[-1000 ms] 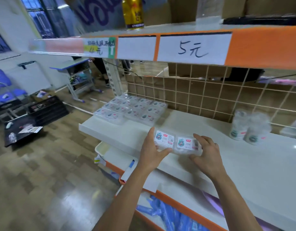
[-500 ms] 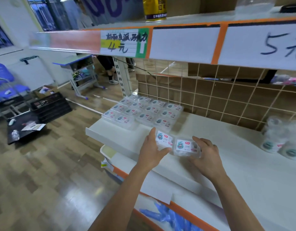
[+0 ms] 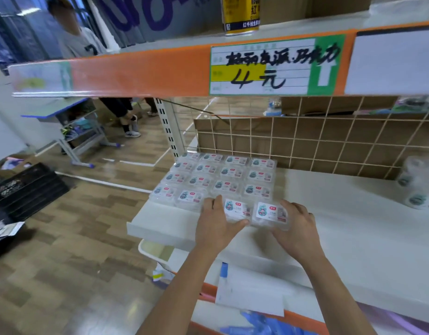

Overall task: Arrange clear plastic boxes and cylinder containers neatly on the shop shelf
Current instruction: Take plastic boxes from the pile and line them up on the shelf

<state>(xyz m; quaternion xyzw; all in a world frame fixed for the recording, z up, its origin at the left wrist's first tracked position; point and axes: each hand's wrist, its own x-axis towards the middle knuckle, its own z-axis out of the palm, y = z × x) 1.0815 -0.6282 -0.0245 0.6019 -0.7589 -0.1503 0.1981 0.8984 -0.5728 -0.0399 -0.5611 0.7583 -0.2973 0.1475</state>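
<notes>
Head view: curled fingers clasp two boxes.

view: single head-worn wide-angle camera, standing in front of the shop shelf
facing: forward and down onto the middle shelf board, turned a bit toward its left end
height: about level with the upper shelf edge and its price label, which runs across the top of the frame
nearness: close; forearms enter from the bottom edge, left hand and right hand gripping two clear plastic boxes near centre
left side: wood floor and desk, well behind
lens: straight edges bow outward
</notes>
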